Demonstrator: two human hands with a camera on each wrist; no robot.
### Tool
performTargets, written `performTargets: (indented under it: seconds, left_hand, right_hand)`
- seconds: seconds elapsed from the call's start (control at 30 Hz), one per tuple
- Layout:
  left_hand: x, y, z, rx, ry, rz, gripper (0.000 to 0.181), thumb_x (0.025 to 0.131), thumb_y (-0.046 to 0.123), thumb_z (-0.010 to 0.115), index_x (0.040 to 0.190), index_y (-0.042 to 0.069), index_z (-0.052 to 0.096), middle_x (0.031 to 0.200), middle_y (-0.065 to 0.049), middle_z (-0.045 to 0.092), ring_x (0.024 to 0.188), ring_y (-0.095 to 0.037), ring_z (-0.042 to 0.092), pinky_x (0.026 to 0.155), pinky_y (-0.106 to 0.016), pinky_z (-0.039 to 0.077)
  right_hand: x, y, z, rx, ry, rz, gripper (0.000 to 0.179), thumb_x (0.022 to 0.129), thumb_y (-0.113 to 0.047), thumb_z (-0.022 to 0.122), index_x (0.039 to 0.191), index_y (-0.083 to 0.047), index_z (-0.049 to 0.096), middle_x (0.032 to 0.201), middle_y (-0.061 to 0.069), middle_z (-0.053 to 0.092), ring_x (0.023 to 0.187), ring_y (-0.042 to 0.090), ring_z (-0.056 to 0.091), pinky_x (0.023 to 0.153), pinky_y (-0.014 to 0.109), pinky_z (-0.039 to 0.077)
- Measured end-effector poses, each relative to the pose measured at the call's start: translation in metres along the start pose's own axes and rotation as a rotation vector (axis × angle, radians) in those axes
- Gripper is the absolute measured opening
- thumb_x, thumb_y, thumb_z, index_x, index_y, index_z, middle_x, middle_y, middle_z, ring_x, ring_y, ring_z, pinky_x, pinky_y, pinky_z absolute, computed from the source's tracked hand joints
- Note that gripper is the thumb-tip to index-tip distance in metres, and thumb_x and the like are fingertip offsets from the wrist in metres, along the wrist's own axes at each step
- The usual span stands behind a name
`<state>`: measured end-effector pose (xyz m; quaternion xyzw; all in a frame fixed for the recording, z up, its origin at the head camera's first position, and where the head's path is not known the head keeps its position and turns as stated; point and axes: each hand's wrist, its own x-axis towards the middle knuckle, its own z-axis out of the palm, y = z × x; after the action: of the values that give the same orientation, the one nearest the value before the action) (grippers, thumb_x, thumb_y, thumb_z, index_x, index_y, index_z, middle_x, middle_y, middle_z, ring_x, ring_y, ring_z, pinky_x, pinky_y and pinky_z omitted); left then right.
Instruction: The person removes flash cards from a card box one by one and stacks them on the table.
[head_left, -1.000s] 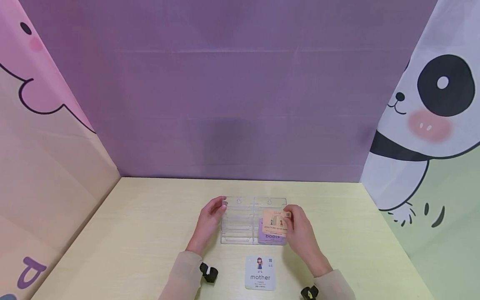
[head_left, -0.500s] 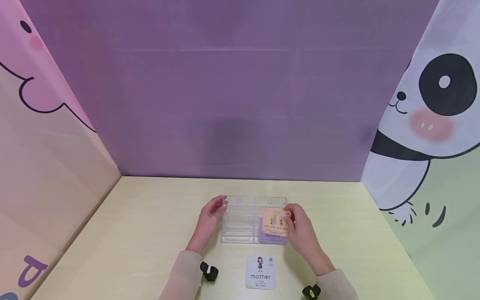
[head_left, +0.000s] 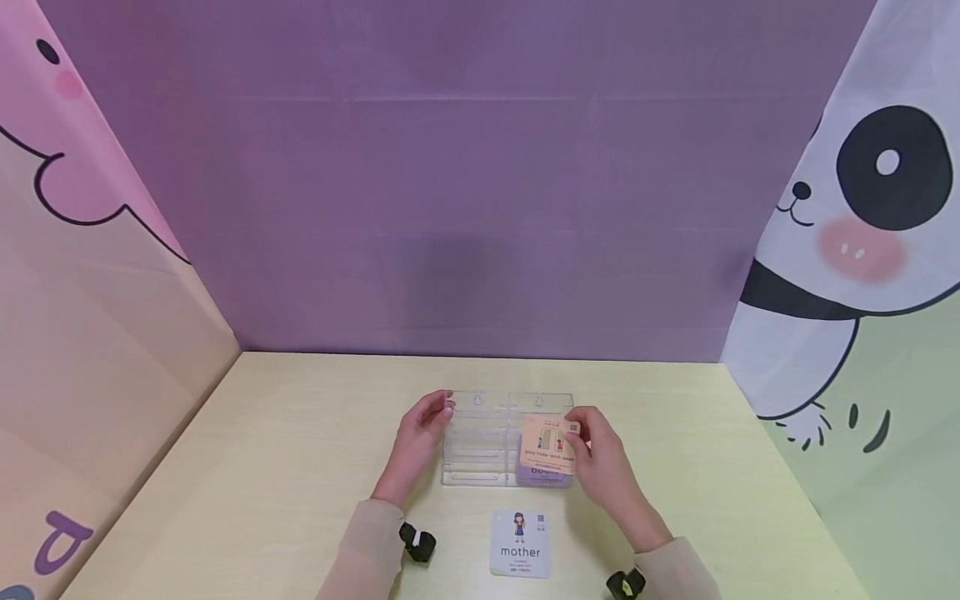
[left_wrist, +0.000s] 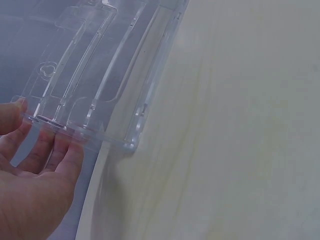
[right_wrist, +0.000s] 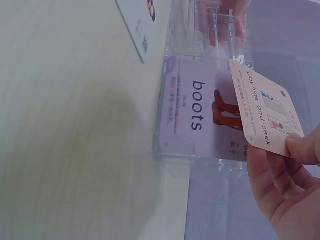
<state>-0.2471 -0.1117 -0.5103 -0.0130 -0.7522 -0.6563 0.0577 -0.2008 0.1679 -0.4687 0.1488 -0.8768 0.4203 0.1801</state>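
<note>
A clear plastic card holder [head_left: 476, 454] with stepped slots is on the table. My left hand [head_left: 418, 442] grips its left edge, thumb on one side and fingers on the other, as the left wrist view shows. Between thumb and fingers, my right hand [head_left: 603, 458] pinches an orange "play hide-and-seek" card [right_wrist: 267, 112] by its right edge. This card is tilted above the holder's right column. Partly behind it, a purple "boots" card [right_wrist: 192, 107] sits in the lowest right slot. On the table in front of the holder lies a pale blue "mother" card [head_left: 520, 543].
The light wooden table [head_left: 300, 467] meets a purple backdrop [head_left: 480, 183] behind the holder. Side panels printed with cartoon animals stand left and right. A black camera mount [head_left: 417, 542] is strapped to each wrist.
The orange card has shifted slightly left and down in my right hand, covering more of the purple card. My left hand keeps its grip on the holder.
</note>
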Motion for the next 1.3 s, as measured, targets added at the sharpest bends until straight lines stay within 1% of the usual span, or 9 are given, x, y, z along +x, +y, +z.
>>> performTargets:
  seconds: [0.07, 0.2, 0.33, 0.5, 0.6, 0.83, 0.9, 1.13, 1.3]
  left_hand:
    - [0.001, -0.001, 0.001, 0.017, 0.005, -0.007, 0.039, 0.104, 0.009, 0.057, 0.142, 0.003, 0.055, 0.135, -0.018, 0.060, 0.126, -0.032, 0.054, 0.112, -0.049, 0.039]
    - [0.001, -0.001, 0.002, 0.019, 0.008, -0.007, 0.039, 0.104, 0.006, 0.057, 0.142, 0.001, 0.054, 0.134, -0.020, 0.060, 0.126, -0.034, 0.054, 0.112, -0.050, 0.038]
    - [0.001, 0.000, -0.001, -0.006, -0.004, 0.008, 0.039, 0.104, 0.010, 0.058, 0.142, 0.004, 0.056, 0.134, -0.017, 0.061, 0.127, -0.031, 0.054, 0.112, -0.048, 0.039]
    - [0.001, -0.002, -0.002, -0.010, -0.015, 0.024, 0.038, 0.103, 0.013, 0.060, 0.141, 0.007, 0.058, 0.132, -0.014, 0.063, 0.126, -0.029, 0.055, 0.112, -0.047, 0.040]
    - [0.001, -0.002, -0.002, -0.011, -0.017, 0.026, 0.037, 0.103, 0.014, 0.060, 0.140, 0.007, 0.059, 0.132, -0.014, 0.063, 0.125, -0.029, 0.056, 0.111, -0.047, 0.040]
    - [0.001, -0.002, -0.002, -0.012, -0.012, 0.003, 0.037, 0.103, 0.012, 0.060, 0.140, 0.008, 0.059, 0.132, -0.013, 0.063, 0.125, -0.029, 0.055, 0.112, -0.047, 0.039]
    - [0.001, -0.002, -0.002, -0.017, -0.011, 0.001, 0.038, 0.103, 0.011, 0.059, 0.141, 0.006, 0.058, 0.134, -0.015, 0.062, 0.126, -0.030, 0.055, 0.112, -0.047, 0.039]
    - [0.001, 0.000, -0.003, -0.017, -0.011, 0.004, 0.037, 0.103, 0.012, 0.060, 0.140, 0.008, 0.059, 0.131, -0.013, 0.063, 0.125, -0.028, 0.055, 0.112, -0.046, 0.039]
    - [0.000, 0.003, -0.002, -0.011, -0.012, 0.004, 0.036, 0.103, 0.012, 0.060, 0.139, 0.007, 0.059, 0.131, -0.014, 0.063, 0.124, -0.029, 0.055, 0.111, -0.046, 0.040]
  right_hand:
    - [0.000, -0.001, 0.000, 0.003, -0.002, -0.006, 0.025, 0.093, 0.012, 0.064, 0.113, -0.001, 0.056, 0.092, 0.005, 0.055, 0.082, 0.018, 0.051, 0.063, 0.024, 0.043]
    - [-0.001, -0.004, -0.001, 0.009, -0.002, -0.013, 0.025, 0.093, 0.012, 0.064, 0.112, -0.001, 0.056, 0.091, 0.005, 0.054, 0.082, 0.019, 0.050, 0.060, 0.023, 0.042]
    - [-0.001, -0.007, -0.002, 0.012, -0.001, -0.014, 0.025, 0.093, 0.011, 0.065, 0.112, -0.002, 0.056, 0.091, 0.004, 0.053, 0.081, 0.018, 0.050, 0.058, 0.022, 0.042]
    - [-0.002, -0.011, -0.005, 0.028, -0.016, -0.011, 0.025, 0.093, 0.011, 0.064, 0.113, -0.001, 0.055, 0.092, 0.004, 0.053, 0.081, 0.019, 0.050, 0.057, 0.022, 0.042]
    - [-0.004, -0.012, -0.006, 0.035, -0.029, 0.003, 0.026, 0.093, 0.012, 0.064, 0.113, -0.002, 0.055, 0.092, 0.004, 0.054, 0.081, 0.019, 0.050, 0.057, 0.022, 0.042]
    - [-0.008, -0.013, -0.007, 0.060, -0.063, 0.023, 0.027, 0.093, 0.012, 0.065, 0.113, -0.003, 0.056, 0.092, 0.003, 0.054, 0.082, 0.018, 0.050, 0.057, 0.022, 0.043]
    - [-0.009, -0.013, -0.007, 0.071, -0.068, 0.035, 0.027, 0.093, 0.012, 0.065, 0.113, -0.003, 0.056, 0.091, 0.003, 0.054, 0.082, 0.019, 0.050, 0.057, 0.022, 0.044]
    - [-0.011, -0.013, -0.007, 0.125, -0.112, 0.091, 0.026, 0.094, 0.012, 0.063, 0.114, -0.003, 0.056, 0.089, 0.004, 0.055, 0.082, 0.020, 0.051, 0.057, 0.023, 0.047]
    - [-0.013, -0.014, -0.006, 0.133, -0.140, 0.115, 0.024, 0.095, 0.011, 0.062, 0.113, -0.004, 0.056, 0.089, 0.003, 0.055, 0.082, 0.020, 0.051, 0.059, 0.023, 0.047]
